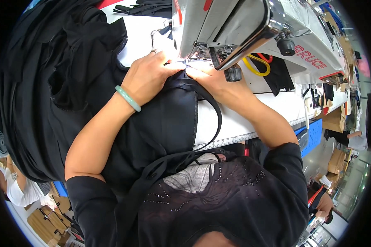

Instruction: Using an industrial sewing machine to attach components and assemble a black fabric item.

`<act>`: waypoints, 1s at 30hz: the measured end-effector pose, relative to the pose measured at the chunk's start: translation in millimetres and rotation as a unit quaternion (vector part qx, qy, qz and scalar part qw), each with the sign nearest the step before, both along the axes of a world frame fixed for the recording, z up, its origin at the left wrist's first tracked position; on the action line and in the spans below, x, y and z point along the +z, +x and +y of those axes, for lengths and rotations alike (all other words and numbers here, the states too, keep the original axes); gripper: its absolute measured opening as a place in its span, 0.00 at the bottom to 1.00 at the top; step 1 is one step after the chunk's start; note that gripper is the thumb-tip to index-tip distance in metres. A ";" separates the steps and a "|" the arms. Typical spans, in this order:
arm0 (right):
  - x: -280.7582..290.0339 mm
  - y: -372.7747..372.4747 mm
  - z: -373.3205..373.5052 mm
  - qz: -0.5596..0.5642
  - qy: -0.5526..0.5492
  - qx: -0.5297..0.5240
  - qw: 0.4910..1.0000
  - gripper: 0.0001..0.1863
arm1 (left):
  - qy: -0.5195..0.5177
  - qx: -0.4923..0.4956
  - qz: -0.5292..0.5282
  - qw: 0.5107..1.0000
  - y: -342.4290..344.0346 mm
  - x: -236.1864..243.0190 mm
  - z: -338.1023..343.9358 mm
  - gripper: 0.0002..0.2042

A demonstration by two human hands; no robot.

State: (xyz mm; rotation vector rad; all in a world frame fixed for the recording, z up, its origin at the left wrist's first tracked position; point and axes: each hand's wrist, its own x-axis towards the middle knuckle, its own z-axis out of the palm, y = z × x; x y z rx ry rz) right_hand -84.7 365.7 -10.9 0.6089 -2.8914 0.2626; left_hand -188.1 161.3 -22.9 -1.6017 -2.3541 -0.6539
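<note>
A black garment (165, 115) lies under the needle area of a white sewing machine (309, 45) and hangs over the table's front edge. My left hand (146, 76), with a pale green bangle above it, is closed on the cloth just left of the needle area, thumb and fingers pinching its edge. My right hand (224, 86) grips the same edge from the right, its thumb close to the left one; the machine head partly hides its fingers. From the seam, a long black strap (219, 117) curves down to the right and across my lap.
More black garments (33, 90) are heaped at the left. Black zippers (148, 8) lie at the far side. Beside the machine head sit a yellow loop (257, 73), perhaps a scissor handle, and black cloth pieces (281, 76). A ruler strip (239, 138) runs along the table edge. Other people are at both sides.
</note>
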 end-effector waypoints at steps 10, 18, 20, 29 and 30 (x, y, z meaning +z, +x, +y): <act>5.0 2.0 0.6 -0.126 -0.181 -0.083 0.972 0.19 | -0.014 -0.005 -0.035 0.999 -2.5 4.9 -0.1 0.13; -6.4 3.4 10.2 0.014 -0.031 0.007 0.999 0.22 | -0.005 -0.091 -0.016 0.996 21.3 12.0 -2.3 0.09; -12.7 2.7 9.9 0.002 -0.081 0.001 0.997 0.22 | -0.015 -0.045 -0.037 0.998 29.3 13.3 -3.9 0.11; -20.5 -8.4 17.5 -0.067 -0.216 -0.108 0.968 0.06 | -0.063 -0.009 -0.075 0.995 39.3 22.9 -7.8 0.24; -20.1 -7.3 19.1 -0.163 -0.140 -0.135 0.967 0.10 | -0.061 -0.008 -0.075 0.995 39.4 23.5 -8.2 0.24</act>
